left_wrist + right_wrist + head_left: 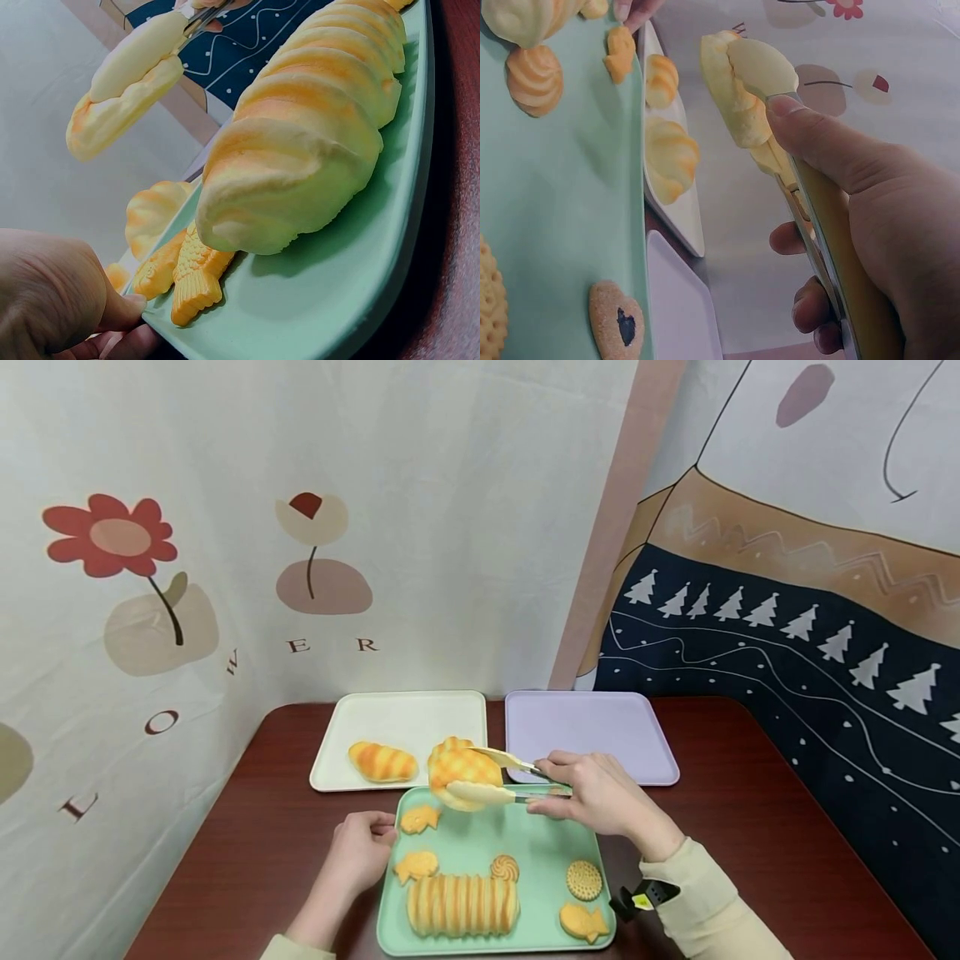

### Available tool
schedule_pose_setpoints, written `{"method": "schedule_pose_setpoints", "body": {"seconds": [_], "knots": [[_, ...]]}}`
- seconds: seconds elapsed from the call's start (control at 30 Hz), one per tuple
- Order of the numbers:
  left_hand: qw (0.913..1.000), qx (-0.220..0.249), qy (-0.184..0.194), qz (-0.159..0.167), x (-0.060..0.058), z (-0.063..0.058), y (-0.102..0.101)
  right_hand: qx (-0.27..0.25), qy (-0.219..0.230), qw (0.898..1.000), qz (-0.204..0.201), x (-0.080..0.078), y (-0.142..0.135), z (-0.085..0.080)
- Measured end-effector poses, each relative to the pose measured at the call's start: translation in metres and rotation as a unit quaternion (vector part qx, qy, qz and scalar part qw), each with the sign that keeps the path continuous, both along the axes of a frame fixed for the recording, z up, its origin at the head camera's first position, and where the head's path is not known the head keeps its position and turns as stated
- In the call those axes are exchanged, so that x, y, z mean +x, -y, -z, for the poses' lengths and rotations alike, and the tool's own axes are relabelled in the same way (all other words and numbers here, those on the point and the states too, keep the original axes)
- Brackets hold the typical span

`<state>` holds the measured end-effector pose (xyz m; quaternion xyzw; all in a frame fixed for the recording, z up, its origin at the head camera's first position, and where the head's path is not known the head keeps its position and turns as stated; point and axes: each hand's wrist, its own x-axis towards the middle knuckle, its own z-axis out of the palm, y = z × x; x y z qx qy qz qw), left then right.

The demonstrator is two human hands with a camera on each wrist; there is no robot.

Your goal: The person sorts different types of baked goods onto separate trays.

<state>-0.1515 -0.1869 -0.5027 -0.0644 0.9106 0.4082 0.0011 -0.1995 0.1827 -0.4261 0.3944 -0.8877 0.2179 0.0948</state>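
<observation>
Tongs [480, 793] hold bun [457, 763] clear of green tray edge [487, 952].

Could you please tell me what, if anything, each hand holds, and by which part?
The right hand holds tongs by their arms, a bread piece clamped between the pale tips; the left hand pinches the green tray by its left edge.

Your left hand [365, 846] low at left; thumb [129, 305] on top, fingers [129, 345] bent beneath, pinching. Left forearm [321, 910] slants up and inward from bottom of head view. Your right hand [596, 789] raised, farther forward than left; right thumb [821, 139] stretched along near side, right fingers [811, 306] curled opposite, gripping. Right forearm [712, 902], sleeved, enters from lower right, angled toward left.
</observation>
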Motion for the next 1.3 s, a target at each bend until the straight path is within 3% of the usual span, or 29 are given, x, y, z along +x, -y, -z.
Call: {"method": "schedule_pose_setpoints", "body": {"seconds": [0.37,1.3], "knots": [[1.0,0.003,0.006,-0.001,-0.001,0.001,0.0,0.005,-0.026,1.0,0.006,-0.013,0.0,-0.001],[0.9998,0.007,0.015,-0.004,-0.001,0.0,0.001,0.01,-0.01,0.999,0.043,-0.057,0.003,-0.003]]}}
